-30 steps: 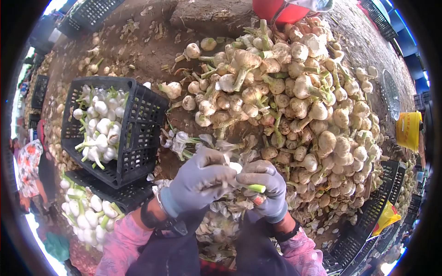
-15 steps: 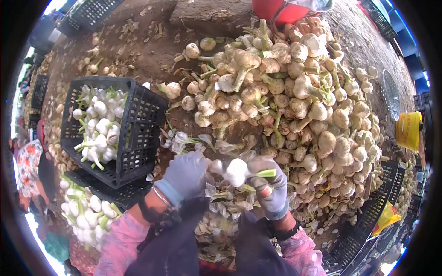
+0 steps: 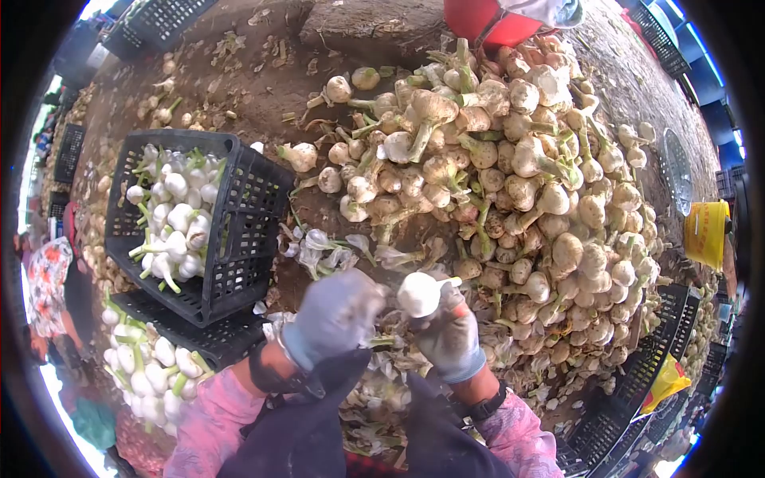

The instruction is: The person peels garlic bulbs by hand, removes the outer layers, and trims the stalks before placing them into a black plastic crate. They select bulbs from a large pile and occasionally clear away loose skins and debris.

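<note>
A peeled white garlic bulb [image 3: 418, 295] with a short stem is held in my right hand [image 3: 450, 342], which wears a grey glove stained dark at the fingers. My gloved left hand [image 3: 335, 311] is just left of the bulb, apart from it. Motion smears its fingers, so their pose is unclear. Beyond my hands lies a large heap of unpeeled garlic [image 3: 510, 175] with dirty skins and cut stems. Loose garlic skins [image 3: 374, 406] cover the ground below and between my knees.
A black plastic crate [image 3: 247, 215] at left holds clean white garlic, with more cleaned garlic [image 3: 147, 366] beside it. A red bucket [image 3: 494, 24] stands at the back, a yellow bucket [image 3: 706, 235] at right. Black crates [image 3: 637, 374] lie lower right. Another person [image 3: 49, 287] is far left.
My right hand has shifted left and down, turning the garlic bulb so its stem points differently. My left hand has moved slightly right and down and is more blurred.
</note>
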A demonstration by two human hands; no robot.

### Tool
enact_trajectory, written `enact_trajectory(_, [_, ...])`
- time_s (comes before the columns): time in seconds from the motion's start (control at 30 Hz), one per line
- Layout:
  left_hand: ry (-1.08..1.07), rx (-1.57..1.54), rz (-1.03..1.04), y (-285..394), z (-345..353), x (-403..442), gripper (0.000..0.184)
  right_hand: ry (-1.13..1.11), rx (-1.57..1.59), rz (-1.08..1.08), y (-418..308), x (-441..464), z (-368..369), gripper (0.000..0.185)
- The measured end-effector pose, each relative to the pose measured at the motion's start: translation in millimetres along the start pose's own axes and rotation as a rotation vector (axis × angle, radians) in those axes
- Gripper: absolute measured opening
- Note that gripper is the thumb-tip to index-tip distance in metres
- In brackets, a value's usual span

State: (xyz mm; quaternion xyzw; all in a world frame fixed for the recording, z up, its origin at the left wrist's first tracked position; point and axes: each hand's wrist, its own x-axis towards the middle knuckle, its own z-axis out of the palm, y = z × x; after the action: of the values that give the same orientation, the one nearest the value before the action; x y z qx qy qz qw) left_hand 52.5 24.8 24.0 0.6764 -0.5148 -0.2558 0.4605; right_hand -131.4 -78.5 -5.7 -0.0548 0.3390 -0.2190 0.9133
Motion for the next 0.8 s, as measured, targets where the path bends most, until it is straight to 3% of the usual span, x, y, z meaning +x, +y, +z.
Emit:
enact_trajectory(0.03, [0.087,-0.123,-0.058,-3.2,-4.4,-1.8,0.008,0.022,0.097,-0.002,-1.4,2.2,-11.4,0.037])
enact_trajectory(0.07, [0.263,-0.496,-0.302,-4.1,-7.5,-2.9,0.016,-0.005,0.147,0.001,-5.9,2.9,-6.6,0.035])
enact_trajectory(0.1, [0.417,-0.57,-0.44,-9.3,-11.9,-2.4,0.022,-0.036,0.198,0.004,-10.2,4.6,1.4,0.033])
enact_trajectory(0.17, [0.484,-0.578,-0.615,-29.9,-16.1,-6.3,0.02,0.035,0.005,-0.083,-4.2,10.1,37.1,0.039])
enact_trajectory(0.2, [0.493,-0.49,-0.569,-42.0,-11.0,-11.0,0.018,-0.116,-0.128,-0.077,3.4,10.7,51.6,0.05])
enact_trajectory(0.23, [0.5,-0.403,-0.522,-61.8,-1.3,-21.2,0.017,-0.564,-0.284,-0.148,4.7,9.9,59.1,0.056])
enact_trajectory(0.3, [0.428,-0.519,-0.557,-44.0,-9.7,-20.5,0.018,-0.577,-0.585,-0.031,0.1,0.1,109.4,0.055])
enact_trajectory(0.37, [0.463,-0.52,-0.57,-90.6,-8.0,-41.7,0.016,-0.622,-1.425,-0.806,-1.6,47.8,82.5,0.051])
enact_trajectory(0.4, [0.41,-0.384,-0.751,-61.7,-15.8,-26.2,0.014,-0.419,-1.637,-0.938,-0.3,70.0,63.5,0.048])
enact_trajectory(0.47, [0.472,-0.296,-0.662,-68.9,-4.3,-23.6,0.013,0.041,-2.327,-0.703,-8.9,115.3,26.9,0.035])
enact_trajectory(0.53, [0.422,-0.114,-0.529,-94.2,5.0,-32.0,0.015,0.204,-2.596,-0.728,-3.8,146.8,-8.7,0.031])
enact_trajectory(0.57, [0.379,-0.383,-0.652,-82.9,4.7,-27.2,0.022,0.149,-2.551,-0.785,-7.4,150.3,-12.0,0.031])
enact_trajectory(0.63, [0.29,-0.328,-0.55,-92.6,9.2,-34.8,0.03,0.038,-2.459,-0.895,-15.9,156.3,-19.0,0.029])
enact_trajectory(0.73, [0.167,-0.484,-0.604,-80.2,5.7,-30.7,0.051,-0.009,-1.874,-0.937,-22.4,123.0,-25.6,0.033])
enact_trajectory(0.77, [0.137,-0.529,-0.585,-74.3,8.0,-28.5,0.059,-0.032,-1.677,-0.935,-21.7,109.8,-26.3,0.033])
enact_trajectory(0.8, [0.103,-0.573,-0.567,-66.8,12.5,-25.8,0.067,-0.132,-1.419,-0.718,-19.9,92.6,-21.8,0.034])
